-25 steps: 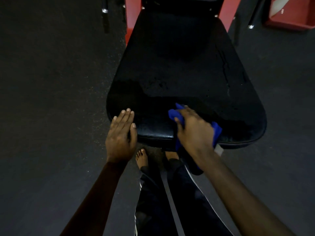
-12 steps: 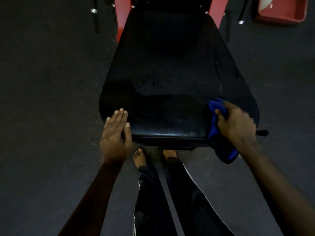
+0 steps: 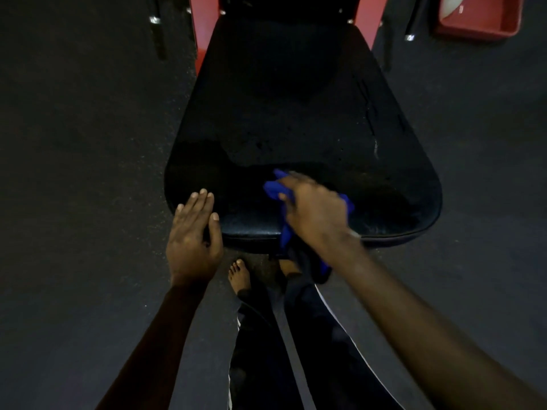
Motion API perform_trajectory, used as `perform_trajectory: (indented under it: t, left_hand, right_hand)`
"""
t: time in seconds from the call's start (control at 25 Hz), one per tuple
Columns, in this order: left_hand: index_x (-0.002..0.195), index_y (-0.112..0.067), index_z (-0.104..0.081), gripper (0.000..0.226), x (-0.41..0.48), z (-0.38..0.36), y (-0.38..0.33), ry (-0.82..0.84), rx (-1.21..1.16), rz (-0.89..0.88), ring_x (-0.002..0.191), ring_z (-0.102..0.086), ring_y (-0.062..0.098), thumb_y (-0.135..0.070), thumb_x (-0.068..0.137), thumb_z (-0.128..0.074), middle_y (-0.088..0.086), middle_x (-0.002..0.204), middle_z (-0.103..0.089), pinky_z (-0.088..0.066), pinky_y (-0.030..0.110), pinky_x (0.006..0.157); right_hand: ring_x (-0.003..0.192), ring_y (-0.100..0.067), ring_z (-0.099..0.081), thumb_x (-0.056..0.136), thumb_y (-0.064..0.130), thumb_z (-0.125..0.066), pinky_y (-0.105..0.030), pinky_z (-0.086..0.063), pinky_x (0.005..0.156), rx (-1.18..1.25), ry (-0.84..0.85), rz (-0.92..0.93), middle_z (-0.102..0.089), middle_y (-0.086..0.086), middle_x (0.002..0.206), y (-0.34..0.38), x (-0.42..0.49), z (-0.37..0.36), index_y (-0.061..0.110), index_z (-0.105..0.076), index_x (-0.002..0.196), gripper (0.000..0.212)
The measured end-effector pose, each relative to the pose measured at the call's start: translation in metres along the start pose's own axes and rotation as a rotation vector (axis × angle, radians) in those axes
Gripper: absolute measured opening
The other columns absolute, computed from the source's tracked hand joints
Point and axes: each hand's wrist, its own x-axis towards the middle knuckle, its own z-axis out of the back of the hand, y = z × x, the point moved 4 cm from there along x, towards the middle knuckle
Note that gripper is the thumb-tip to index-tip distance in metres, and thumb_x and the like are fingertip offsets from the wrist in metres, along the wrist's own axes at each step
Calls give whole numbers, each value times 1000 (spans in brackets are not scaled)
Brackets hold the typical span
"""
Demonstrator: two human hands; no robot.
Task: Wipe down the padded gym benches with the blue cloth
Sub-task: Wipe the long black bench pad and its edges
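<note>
One padded worktop (image 3: 296, 113) runs away from the person, narrow at the far end and widest at its rounded near edge. One blue cloth (image 3: 275, 187) lies on the pad close to that near edge, about midway across, and its tail hangs over the rim towards the floor (image 3: 74, 143).

The right hand (image 3: 313, 211) is blurred. It lies on top of the cloth with its fingers bent round the bunched fabric, holding it against the pad. The left hand (image 3: 192, 232) lies flat on the near left corner with fingers straight and together and the thumb spread along the rim, and it holds nothing.

The pad is bare to the right of the cloth as far as the right corner, and also beyond it towards the far end. Dark floor lies open on both sides of the worktop.

Two bare feet (image 3: 239, 276) stand just under the near edge. Two red uprights (image 3: 201, 25) flank the far end, and one red tray (image 3: 479, 22) sits on the floor at the far right
</note>
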Motion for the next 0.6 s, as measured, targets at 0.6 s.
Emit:
perform_trajectory:
  t: [0.6]
  left_hand:
    - [131, 0, -63, 35, 13, -4, -23, -13, 30, -27, 135, -53, 23, -16, 101, -54, 13, 138, -60, -37, 43, 117]
  right_hand:
    - [118, -27, -62, 99, 27, -54, -40, -52, 92, -23, -42, 25, -53, 4, 147, -23, 15, 5, 33, -53, 142, 43]
